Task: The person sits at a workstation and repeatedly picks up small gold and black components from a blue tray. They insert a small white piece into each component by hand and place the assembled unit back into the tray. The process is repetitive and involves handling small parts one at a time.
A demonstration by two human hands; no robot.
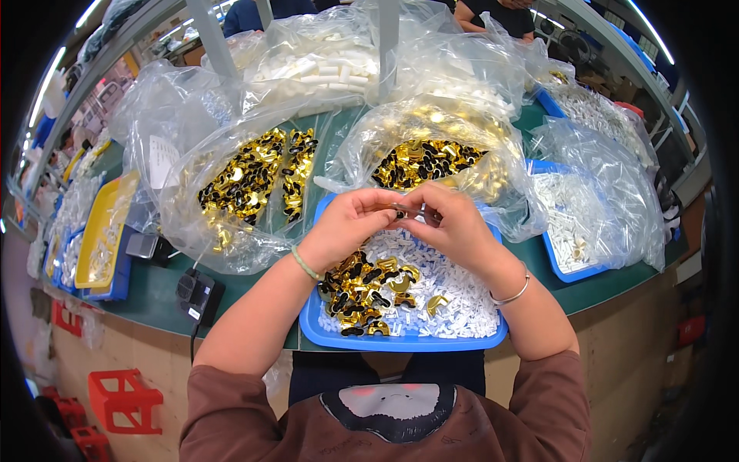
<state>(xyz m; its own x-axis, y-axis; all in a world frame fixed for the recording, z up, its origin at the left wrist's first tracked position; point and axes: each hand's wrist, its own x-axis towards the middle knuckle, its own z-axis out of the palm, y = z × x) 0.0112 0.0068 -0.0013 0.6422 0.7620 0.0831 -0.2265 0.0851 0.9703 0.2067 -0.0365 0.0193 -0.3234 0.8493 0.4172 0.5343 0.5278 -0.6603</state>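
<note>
Above a blue tray (404, 344), my two hands meet fingertip to fingertip. My left hand (342, 231) and my right hand (459, 231) are both closed in a pinch on a small dark, shiny part (400, 214). Its exact shape is mostly covered by my fingers. Beneath them, the tray's left side holds a heap of curved gold-and-black pieces (358, 292). Many small white plastic pieces (466, 312) fill its right side, and a single gold piece (437, 304) lies on top of them.
Open clear bags of gold-and-black pieces (250, 173) (427, 162) lie beyond the tray. Bags of white tubes (323, 73) stand farther back. A blue tray of white parts (566, 223) is at right. At left are a yellow tray (100, 231) and a black adapter (200, 295) with a cable.
</note>
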